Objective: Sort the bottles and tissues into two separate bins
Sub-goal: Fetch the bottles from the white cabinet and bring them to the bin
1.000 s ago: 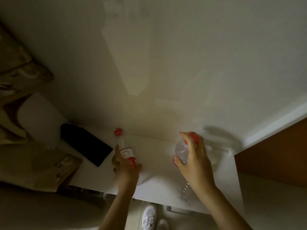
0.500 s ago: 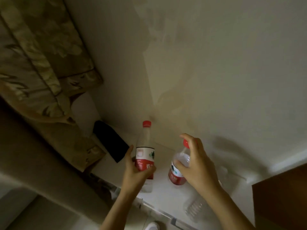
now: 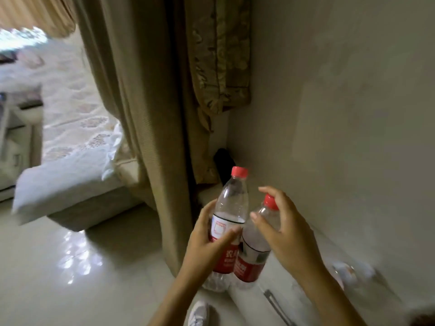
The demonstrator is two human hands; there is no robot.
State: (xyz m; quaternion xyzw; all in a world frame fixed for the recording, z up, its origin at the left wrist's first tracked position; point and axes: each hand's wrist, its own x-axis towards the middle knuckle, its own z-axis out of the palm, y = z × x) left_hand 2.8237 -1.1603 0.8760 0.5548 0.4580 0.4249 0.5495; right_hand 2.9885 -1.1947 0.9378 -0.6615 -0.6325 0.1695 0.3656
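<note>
Two clear plastic bottles with red caps and red-and-white labels are in the air side by side, touching, above the white ledge (image 3: pixel 303 288). My left hand (image 3: pixel 207 241) grips the left bottle (image 3: pixel 231 203) round its label. My right hand (image 3: pixel 287 229) holds the right bottle (image 3: pixel 255 250) by its shoulder, fingers curled over the cap side. A third clear bottle (image 3: pixel 348 274) lies blurred on the ledge to the right. No tissues or bins are in view.
A beige curtain (image 3: pixel 150 114) hangs just left of the bottles, a patterned drape beside it. A black object (image 3: pixel 223 163) sits in the corner of the ledge. A bed (image 3: pixel 66 165) stands at left on glossy floor tiles. My white shoe (image 3: pixel 200 312) shows below.
Both hands have lifted their bottles off the ledge and brought them together. The view has swung left, now showing the curtain, bed and floor.
</note>
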